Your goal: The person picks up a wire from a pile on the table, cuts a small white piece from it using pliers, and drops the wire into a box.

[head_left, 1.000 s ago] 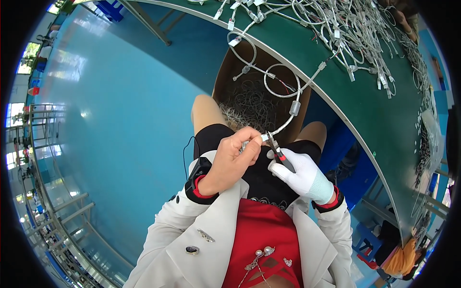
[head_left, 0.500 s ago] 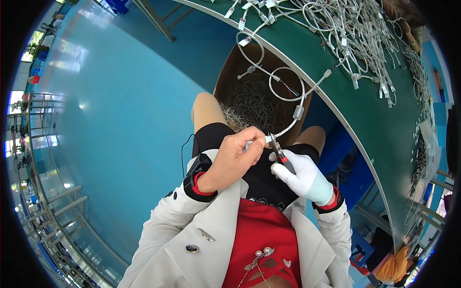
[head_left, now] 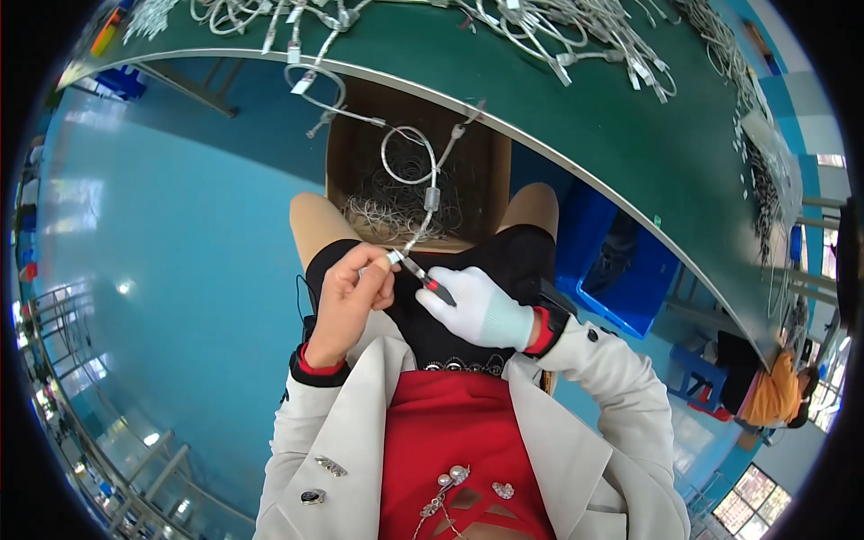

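Observation:
My bare left hand (head_left: 346,297) is closed, pinching the end of a clear-jacketed cable (head_left: 416,238) by a small white piece. My right hand (head_left: 481,308), in a white glove, grips cutting pliers (head_left: 437,288) with red and black handles. The jaws of the pliers meet the cable right beside my left fingertips; whether they are pressed shut is too small to tell. From there the cable runs up through a grey cylindrical bead (head_left: 432,199), then loops toward the table edge. Both hands are above my lap.
An open cardboard box (head_left: 493,184) with tangled wire scraps (head_left: 405,216) stands between my knees. Beyond it curves a green table (head_left: 531,117) heaped with similar cables (head_left: 576,40). A blue bin (head_left: 630,292) is under the table at right, near a blue stool (head_left: 700,371).
The view has turned, so table and box show further left. My hands stay together at the cable end, and the pliers now lie more sideways.

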Tool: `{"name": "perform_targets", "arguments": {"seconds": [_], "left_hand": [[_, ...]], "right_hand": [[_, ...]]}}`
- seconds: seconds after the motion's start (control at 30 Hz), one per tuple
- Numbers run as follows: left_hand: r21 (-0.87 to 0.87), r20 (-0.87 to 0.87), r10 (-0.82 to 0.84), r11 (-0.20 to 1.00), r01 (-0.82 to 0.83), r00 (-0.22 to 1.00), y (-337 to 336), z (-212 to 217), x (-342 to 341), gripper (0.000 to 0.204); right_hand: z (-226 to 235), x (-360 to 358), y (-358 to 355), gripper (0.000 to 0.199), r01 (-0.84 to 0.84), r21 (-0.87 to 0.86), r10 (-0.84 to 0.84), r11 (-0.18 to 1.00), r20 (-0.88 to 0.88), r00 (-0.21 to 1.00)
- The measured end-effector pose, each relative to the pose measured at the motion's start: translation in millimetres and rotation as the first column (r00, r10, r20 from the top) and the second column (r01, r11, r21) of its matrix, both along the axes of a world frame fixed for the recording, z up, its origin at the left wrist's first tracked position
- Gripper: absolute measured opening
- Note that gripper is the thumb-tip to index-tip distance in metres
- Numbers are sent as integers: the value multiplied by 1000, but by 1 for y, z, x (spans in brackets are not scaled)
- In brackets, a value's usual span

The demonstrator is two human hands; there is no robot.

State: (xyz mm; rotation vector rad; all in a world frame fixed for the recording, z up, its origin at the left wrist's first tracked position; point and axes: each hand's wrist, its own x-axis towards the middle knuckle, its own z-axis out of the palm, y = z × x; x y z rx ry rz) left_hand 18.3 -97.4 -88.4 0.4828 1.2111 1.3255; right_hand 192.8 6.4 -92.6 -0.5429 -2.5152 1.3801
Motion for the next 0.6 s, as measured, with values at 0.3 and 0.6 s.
{"name": "perform_targets", "arguments": {"seconds": [0.3,0.6], "left_hand": [[118,154,71,989,-89,986,2,-12,-10,17],[142,427,23,986,-92,904,17,-30,-28,27]], "right_hand": [[-51,17,10,27,367,-789,82,494,462,883],[-70,27,31,26,519,-763,44,384,577,815]]}}
